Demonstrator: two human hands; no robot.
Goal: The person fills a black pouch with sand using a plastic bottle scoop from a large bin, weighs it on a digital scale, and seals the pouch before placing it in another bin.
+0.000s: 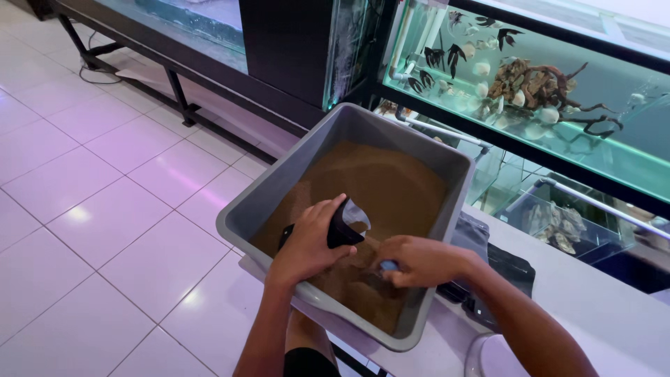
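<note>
While the left hand [307,244] grasps a small black pouch [343,222] over brown granules [377,188] in a grey tub [279,178], the right hand [415,260] pinches a blue scoop [388,266].

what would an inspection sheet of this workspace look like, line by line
surface: white counter with the tub overhanging its edge above a white tiled floor.
job's things: grey rectangular plastic tub holding brown granular material; small black pouch held open over it; small blue scoop, mostly hidden.
clutter: flat black bags on the counter beside the tub.
grippers: left hand grips the pouch; right hand closed on the scoop, down in the material.
cables: dark cable on the floor under the far stand.
surroundings: glass fish tank with dark fish and driftwood; lower tanks on black metal stands.
</note>
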